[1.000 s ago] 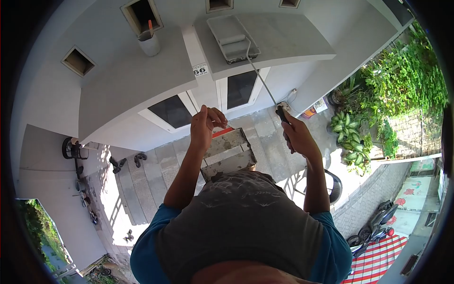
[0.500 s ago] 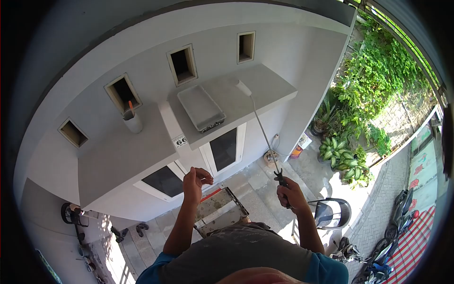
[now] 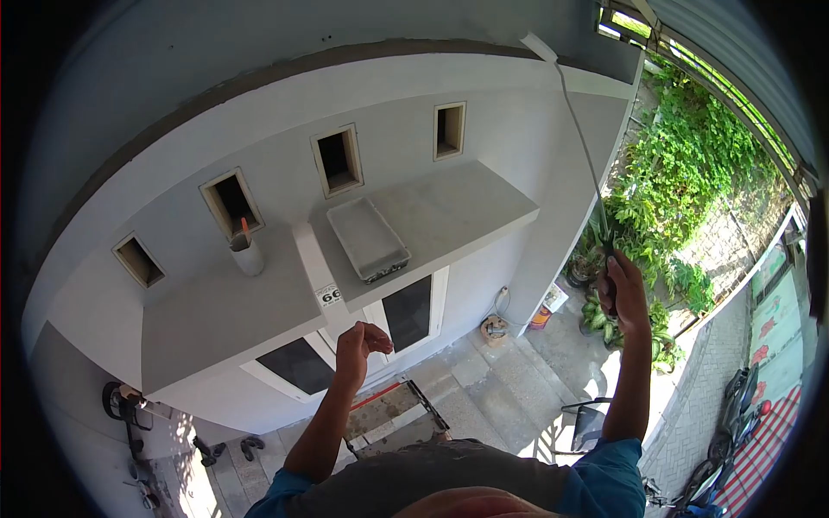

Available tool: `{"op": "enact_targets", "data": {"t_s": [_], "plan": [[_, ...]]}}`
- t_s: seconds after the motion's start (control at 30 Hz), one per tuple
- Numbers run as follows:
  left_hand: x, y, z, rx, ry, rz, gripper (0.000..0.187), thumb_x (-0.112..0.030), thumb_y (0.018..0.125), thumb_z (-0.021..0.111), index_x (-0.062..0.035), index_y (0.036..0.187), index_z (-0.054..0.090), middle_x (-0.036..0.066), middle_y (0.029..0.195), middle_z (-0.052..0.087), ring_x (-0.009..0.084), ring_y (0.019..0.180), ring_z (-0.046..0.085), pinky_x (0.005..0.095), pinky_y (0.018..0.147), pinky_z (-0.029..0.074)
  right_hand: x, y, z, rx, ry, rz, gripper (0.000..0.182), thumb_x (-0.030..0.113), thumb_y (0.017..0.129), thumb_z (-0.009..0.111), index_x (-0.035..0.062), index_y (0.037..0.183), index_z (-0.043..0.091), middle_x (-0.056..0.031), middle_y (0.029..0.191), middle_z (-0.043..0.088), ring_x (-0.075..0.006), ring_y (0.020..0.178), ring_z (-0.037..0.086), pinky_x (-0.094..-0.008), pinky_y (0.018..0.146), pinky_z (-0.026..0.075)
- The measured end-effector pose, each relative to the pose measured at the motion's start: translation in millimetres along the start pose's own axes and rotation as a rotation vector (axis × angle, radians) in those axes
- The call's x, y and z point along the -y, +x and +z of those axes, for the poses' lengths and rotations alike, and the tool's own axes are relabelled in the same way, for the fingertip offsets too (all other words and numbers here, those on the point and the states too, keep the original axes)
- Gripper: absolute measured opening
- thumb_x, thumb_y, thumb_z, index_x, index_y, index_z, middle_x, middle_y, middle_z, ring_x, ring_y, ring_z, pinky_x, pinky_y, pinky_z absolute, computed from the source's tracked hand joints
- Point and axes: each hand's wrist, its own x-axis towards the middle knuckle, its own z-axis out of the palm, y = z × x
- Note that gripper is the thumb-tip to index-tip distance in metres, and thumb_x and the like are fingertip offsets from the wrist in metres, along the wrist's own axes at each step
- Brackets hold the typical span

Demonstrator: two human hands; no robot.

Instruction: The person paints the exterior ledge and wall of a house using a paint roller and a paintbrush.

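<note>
My right hand (image 3: pixel 626 289) is wrapped round the dark handle of a paint roller (image 3: pixel 540 47), raised at the right. Its long thin rod runs up to the pale roller head, which is at the upper edge of the white wall, by the grey ceiling; whether it touches cannot be told. My left hand (image 3: pixel 363 343) hangs in front of the ledge, fingers loosely curved, with nothing seen in it. A paint tray (image 3: pixel 367 231) lies on the grey ledge (image 3: pixel 466 200) ahead. Further left on the ledge stands a white container (image 3: pixel 249 259) with an orange-handled tool (image 3: pixel 245 226) in it.
Several small framed openings (image 3: pixel 338 161) line the wall above the ledge. A dark-edged platform (image 3: pixel 393 419) is below me. A chair (image 3: pixel 587 423) stands low at the right, with plants (image 3: pixel 699 147) and parked motorbikes (image 3: pixel 734 406) beyond. A bucket (image 3: pixel 495 329) sits on the floor.
My right hand has risen and moved right with the paint roller. The roller head has gone from above the ledge to the top of the wall. My left hand has barely moved.
</note>
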Motion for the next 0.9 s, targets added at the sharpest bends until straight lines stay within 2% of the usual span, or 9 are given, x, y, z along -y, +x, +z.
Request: {"op": "enact_targets", "data": {"t_s": [0.17, 0.27, 0.3, 0.37, 0.5, 0.57, 0.73, 0.83, 0.9], "plan": [[-14, 17, 5, 0.044, 0.009, 0.082, 0.055, -0.045, 0.107, 0.038, 0.0, 0.09, 0.065, 0.013, 0.082, 0.069, 0.0234, 0.075, 0.07, 0.0363, 0.072, 0.057, 84, 123, 16, 0.19, -0.141, -0.233, 0.031, 0.03, 0.105, 0.047, 0.0051, 0.121, 0.058, -0.0001, 0.06, 0.054, -0.0075, 0.04, 0.046, -0.0231, 0.036, 0.037], [-19, 24, 10, 0.048, 0.023, 0.103, 0.054, -0.044, 0.107, 0.038, 0.0001, 0.091, 0.065, 0.013, 0.082, 0.069, 0.0231, 0.076, 0.07, 0.0361, 0.073, 0.057, 129, 203, 47, 0.14, -0.296, -0.298, 0.025, 0.031, 0.104, 0.05, 0.0069, 0.106, 0.057, 0.0007, 0.062, 0.054, -0.0068, 0.043, 0.048, -0.0235, 0.036, 0.038], [-21, 25, 12, 0.047, 0.055, 0.121, 0.054, -0.043, 0.107, 0.039, 0.0002, 0.091, 0.065, 0.013, 0.082, 0.069, 0.023, 0.076, 0.07, 0.0359, 0.073, 0.057, 144, 223, 60, 0.126, -0.329, -0.322, 0.024, 0.03, 0.104, 0.051, 0.0074, 0.108, 0.057, 0.0008, 0.063, 0.055, -0.0065, 0.044, 0.049, -0.0234, 0.037, 0.038], [-24, 28, 11, 0.04, 0.086, 0.145, 0.053, -0.043, 0.107, 0.039, 0.0003, 0.091, 0.065, 0.013, 0.082, 0.07, 0.0229, 0.076, 0.07, 0.0356, 0.074, 0.057, 165, 263, 82, 0.097, -0.368, -0.369, 0.031, 0.028, 0.103, 0.052, 0.0107, 0.128, 0.058, 0.0008, 0.064, 0.056, -0.0066, 0.044, 0.048, -0.0242, 0.037, 0.039], [-21, 27, -4, 0.0, 0.134, 0.162, 0.053, -0.042, 0.108, 0.039, 0.0006, 0.091, 0.065, 0.013, 0.082, 0.07, 0.0224, 0.076, 0.07, 0.0349, 0.074, 0.057, 190, 354, 115, 0.107, -0.44, -0.356, 0.03, 0.028, 0.102, 0.053, 0.012, 0.126, 0.062, 0.0, 0.065, 0.057, -0.0067, 0.045, 0.049, -0.0245, 0.038, 0.039], [-16, 22, -16, -0.054, 0.161, 0.142, 0.054, -0.045, 0.105, 0.043, 0.0018, 0.091, 0.064, 0.015, 0.081, 0.068, 0.0262, 0.075, 0.069, 0.0401, 0.074, 0.057, 201, 382, 125, 0.108, -0.406, -0.409, 0.026, 0.029, 0.102, 0.055, 0.0086, 0.113, 0.066, -0.0017, 0.065, 0.059, -0.008, 0.046, 0.051, -0.0258, 0.038, 0.039], [-1, -6, -53, -0.165, 0.115, 0.134, 0.053, -0.043, 0.107, 0.041, 0.0016, 0.091, 0.065, 0.015, 0.081, 0.069, 0.024, 0.075, 0.07, 0.0363, 0.073, 0.057, 233, 439, 133, 0.117, -0.398, -0.408, 0.027, 0.03, 0.1, 0.058, 0.0047, 0.1, 0.066, -0.0043, 0.065, 0.061, -0.0113, 0.044, 0.051, -0.0287, 0.037, 0.038], [2, -16, -66, -0.296, 0.143, 0.092, 0.054, -0.044, 0.106, 0.042, 0.0023, 0.091, 0.065, 0.015, 0.08, 0.069, 0.0246, 0.074, 0.07, 0.0365, 0.072, 0.057, 260, 470, 143, 0.075, -0.426, -0.404, 0.03, 0.031, 0.1, 0.056, 0.0057, 0.084, 0.058, -0.0047, 0.061, 0.059, -0.0114, 0.042, 0.05, -0.0299, 0.036, 0.037], [6, -8, -70, -0.299, 0.128, 0.094, 0.053, -0.043, 0.106, 0.042, 0.0023, 0.091, 0.065, 0.015, 0.08, 0.069, 0.0246, 0.074, 0.07, 0.0366, 0.072, 0.057, 278, 506, 155, 0.041, -0.443, -0.463, 0.03, 0.031, 0.1, 0.055, 0.0059, 0.084, 0.058, -0.0043, 0.06, 0.058, -0.0114, 0.042, 0.05, -0.0297, 0.035, 0.037]]}}
